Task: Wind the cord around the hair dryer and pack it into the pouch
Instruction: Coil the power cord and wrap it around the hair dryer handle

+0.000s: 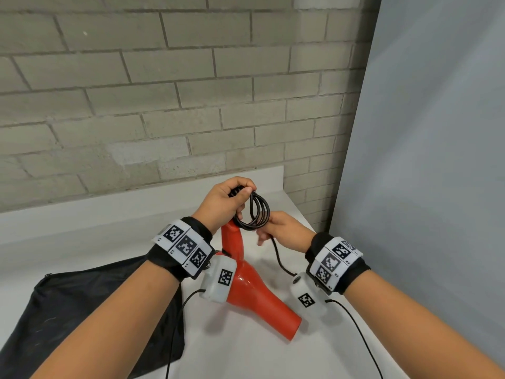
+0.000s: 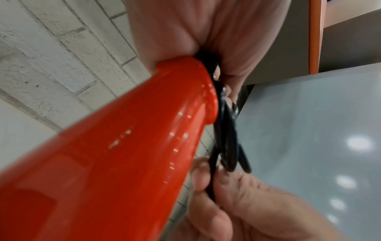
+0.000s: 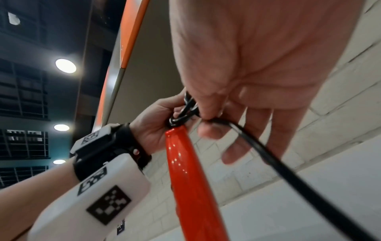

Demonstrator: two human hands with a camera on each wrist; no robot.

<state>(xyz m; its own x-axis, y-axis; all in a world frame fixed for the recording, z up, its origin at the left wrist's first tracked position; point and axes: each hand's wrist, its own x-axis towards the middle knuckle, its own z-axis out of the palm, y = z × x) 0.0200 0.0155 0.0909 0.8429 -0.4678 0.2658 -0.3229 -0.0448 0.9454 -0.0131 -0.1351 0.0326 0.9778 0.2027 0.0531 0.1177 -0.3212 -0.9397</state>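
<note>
A red hair dryer (image 1: 254, 291) lies on the white table (image 1: 90, 242), its nozzle toward me and its handle (image 1: 232, 237) raised. My left hand (image 1: 226, 201) grips several loops of the black cord (image 1: 255, 212) bunched above the handle's end (image 2: 185, 84). My right hand (image 1: 281, 231) pinches the loose run of cord (image 3: 268, 151) between thumb and forefinger just below the loops (image 3: 185, 110). The free cord (image 1: 278, 255) trails down toward my right wrist. The black pouch (image 1: 90, 310) lies flat at the lower left.
A grey brick wall (image 1: 164, 91) rises behind the table. A pale blue-grey panel (image 1: 423, 160) stands at the right, close to the table's edge. Thin black wires (image 1: 360, 335) hang from both wrist cameras over the tabletop.
</note>
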